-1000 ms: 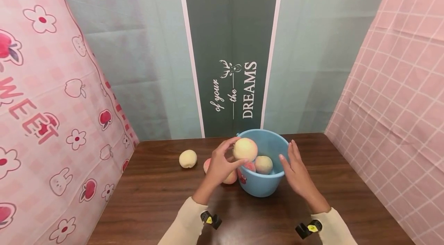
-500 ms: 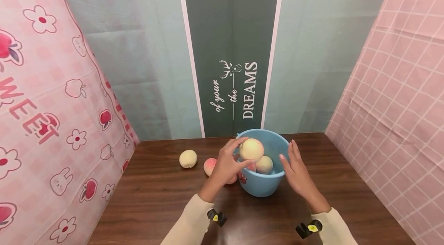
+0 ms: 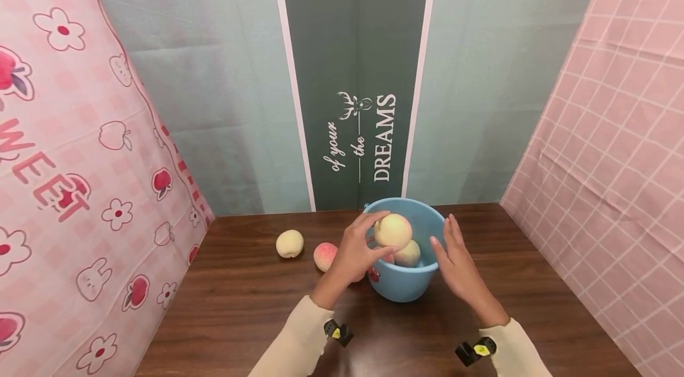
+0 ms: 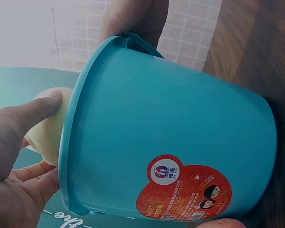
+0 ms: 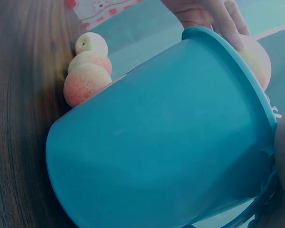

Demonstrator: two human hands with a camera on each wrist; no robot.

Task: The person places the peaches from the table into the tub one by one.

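Note:
My left hand [image 3: 357, 250] grips a pale yellow peach [image 3: 393, 231] between thumb and fingers, over the near-left part of the blue bucket's [image 3: 402, 287] opening. In the left wrist view, this peach [image 4: 50, 126] sits at the rim, partly hidden behind it. The bucket stands upright, with a red label [image 4: 185, 190] on its side. Inside lie a yellowish peach [image 3: 408, 254] and a redder one, mostly covered by the held peach and my fingers. My right hand [image 3: 461, 267] rests against the rim's right side, its fingers straight.
On the brown wooden table [image 3: 230, 306], a pale peach [image 3: 290, 244] and a pinkish-red peach [image 3: 325, 256] lie left of the bucket. Another peach [image 5: 87, 85] beside the bucket is mostly hidden behind my left arm in the head view. Patterned cloths hang around the table.
My left hand has moved right with the peach, farther over the bucket's opening. More of the pinkish-red peach on the table shows. My right hand has stayed at the rim.

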